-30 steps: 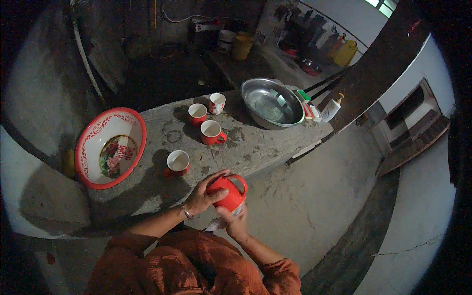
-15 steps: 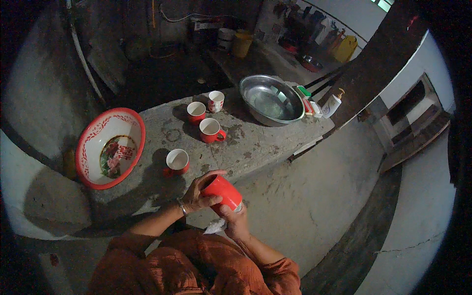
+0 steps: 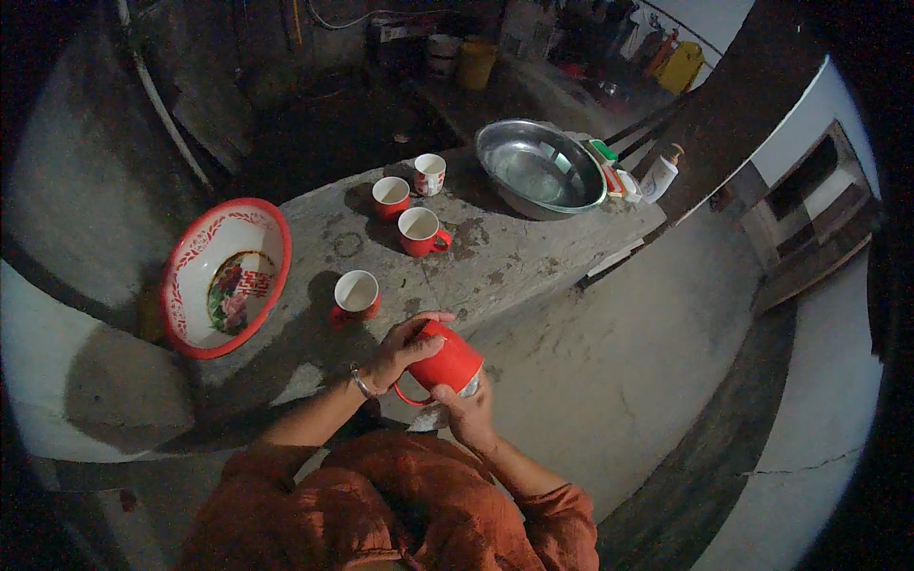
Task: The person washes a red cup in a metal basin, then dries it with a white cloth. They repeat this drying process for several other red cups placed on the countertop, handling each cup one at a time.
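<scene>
A person in a rust-coloured shirt (image 3: pixel 343 504) stands at a rough concrete bench (image 3: pixel 476 290), holding a red mug (image 3: pixel 451 362) in the air just off its near edge. The left hand (image 3: pixel 402 357), with a bracelet (image 3: pixel 361 383) at its wrist, has its fingers wrapped round the upper left of the mug; the fingers of the right hand (image 3: pixel 466 409) grasp its lower right end, thumb against the side. The mug lies tilted, its handle now at the lower left. A second ago that handle pointed up and to the right, so the mug has been turned over between the hands. To my eye, this brings a fresh side round to the right fingers. A whitish scrap (image 3: pixel 427 418), perhaps cloth, hangs below the mug; I cannot tell whether the right hand grips it.

Four cups stand upright on the bench: one near cup (image 3: pixel 357 297) by itself, and beyond it a handled cup (image 3: pixel 419 240), a plain red cup (image 3: pixel 391 211) and a patterned cup (image 3: pixel 429 178). A red-rimmed basin (image 3: pixel 169 290) leans at the left; a metal basin (image 3: pixel 533 202) sits at the far right.
</scene>
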Demonstrator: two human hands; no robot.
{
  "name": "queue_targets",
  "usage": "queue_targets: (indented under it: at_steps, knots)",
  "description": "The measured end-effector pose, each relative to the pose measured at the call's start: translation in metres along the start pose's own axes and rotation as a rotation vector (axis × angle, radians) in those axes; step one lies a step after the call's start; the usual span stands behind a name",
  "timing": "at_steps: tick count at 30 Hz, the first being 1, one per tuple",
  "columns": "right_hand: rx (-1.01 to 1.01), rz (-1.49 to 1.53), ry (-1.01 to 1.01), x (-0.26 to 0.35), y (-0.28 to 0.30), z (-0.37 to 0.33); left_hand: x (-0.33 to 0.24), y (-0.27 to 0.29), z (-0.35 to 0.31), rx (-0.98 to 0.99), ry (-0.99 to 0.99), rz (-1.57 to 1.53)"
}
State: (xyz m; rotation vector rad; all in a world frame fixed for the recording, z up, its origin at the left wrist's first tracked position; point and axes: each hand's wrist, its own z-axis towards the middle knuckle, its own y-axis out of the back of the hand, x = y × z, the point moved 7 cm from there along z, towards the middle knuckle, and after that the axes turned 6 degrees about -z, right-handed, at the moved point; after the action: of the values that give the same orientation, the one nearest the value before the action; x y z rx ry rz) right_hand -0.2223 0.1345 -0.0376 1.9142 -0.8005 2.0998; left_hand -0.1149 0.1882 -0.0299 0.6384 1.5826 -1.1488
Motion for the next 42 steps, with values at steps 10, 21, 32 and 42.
queue_targets:
  at_steps: [10, 21, 32, 42]
  knots:
    - [0.008, -0.276, 0.0, -0.028, 0.018, -0.002, 0.054, 0.019, -0.006, -0.004, -0.014, -0.184]
    - [0.315, -0.945, 0.585, -0.033, -0.004, 0.002, 0.053, 0.015, -0.008, -0.228, 0.107, -0.195]
    - [-0.007, -0.244, 0.182, 0.0, -0.011, 0.004, 0.024, 0.019, -0.003, -0.188, 0.051, -0.053]
    - [0.239, -0.259, -0.135, -0.017, 0.015, 0.008, 0.019, 0.015, -0.007, 0.207, 0.046, 0.445]
